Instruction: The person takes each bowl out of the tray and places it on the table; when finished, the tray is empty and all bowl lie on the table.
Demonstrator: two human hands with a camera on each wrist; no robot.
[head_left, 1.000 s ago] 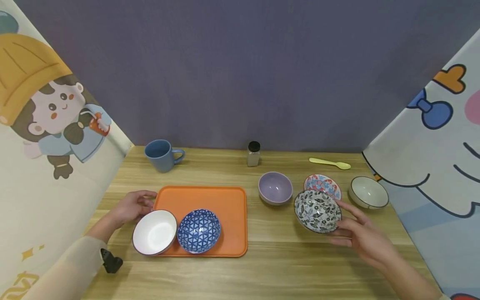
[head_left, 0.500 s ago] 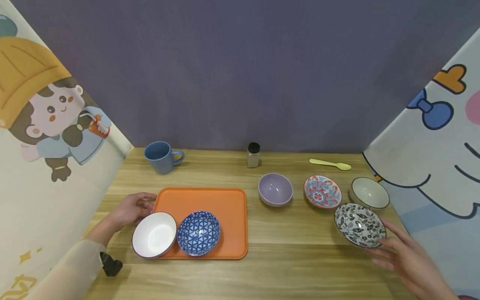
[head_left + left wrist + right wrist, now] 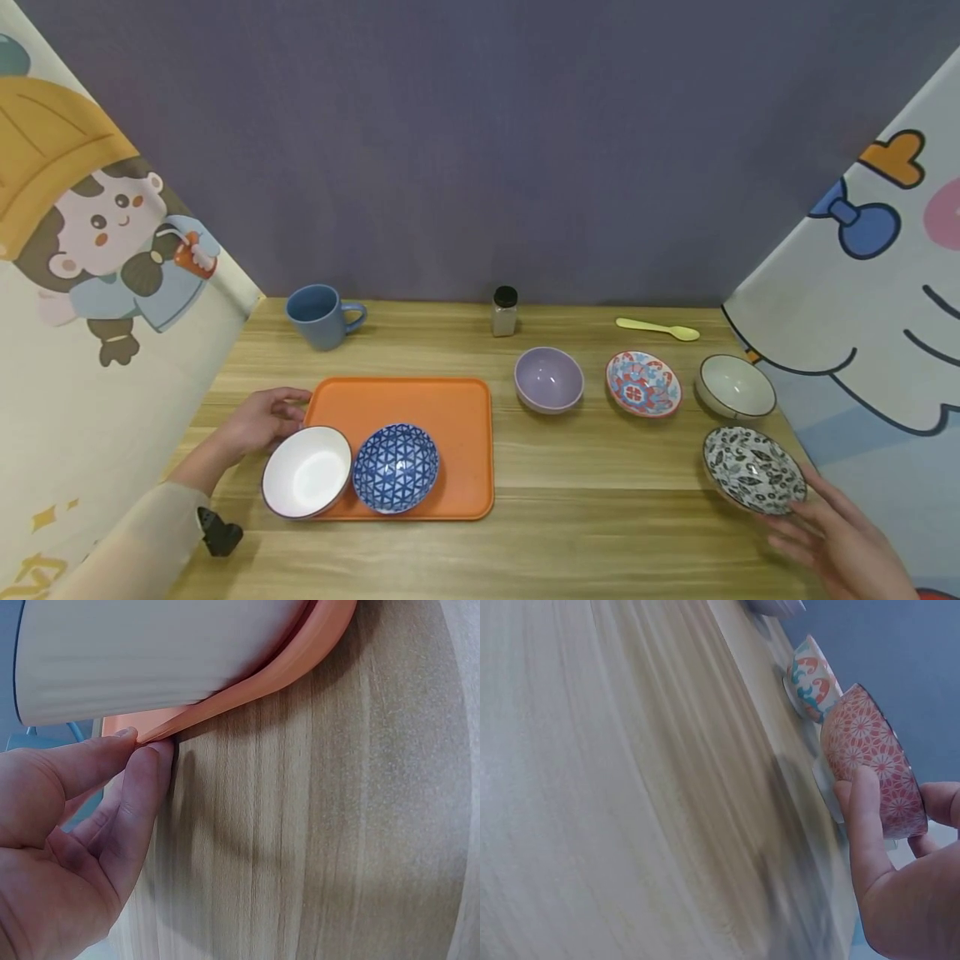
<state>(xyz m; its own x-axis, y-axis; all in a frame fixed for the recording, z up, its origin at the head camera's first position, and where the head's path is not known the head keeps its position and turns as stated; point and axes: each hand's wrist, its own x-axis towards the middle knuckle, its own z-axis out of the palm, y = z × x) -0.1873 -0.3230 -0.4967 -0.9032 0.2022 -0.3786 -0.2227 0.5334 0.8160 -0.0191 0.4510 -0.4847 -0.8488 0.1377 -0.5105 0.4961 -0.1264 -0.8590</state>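
Closest to me on the head feed, the right hand [image 3: 840, 533] grips a leaf-patterned bowl [image 3: 753, 469], fingers on its outer wall and rim, above the wooden table [image 3: 600, 533]; my right wrist feed shows that bowl's outside as pink with pale flowers; over at the near left, a dark-rimmed white bowl [image 3: 307, 472] and a blue bowl [image 3: 396, 468] stand side by side on the orange tray [image 3: 468, 433]; I can't tell whether they touch; just beyond, I have the left hand [image 3: 258, 419] pinching the tray's left rim between thumb and fingers; past that, right of the tray, I see a purple bowl [image 3: 549, 381], a red-and-blue bowl [image 3: 643, 384] and a cream bowl [image 3: 736, 387], the cream one just behind the gripped bowl; farthest from me are a yellow spoon [image 3: 656, 328], a black-capped shaker [image 3: 504, 312] and a blue mug [image 3: 317, 318], near the back wall [image 3: 480, 150]
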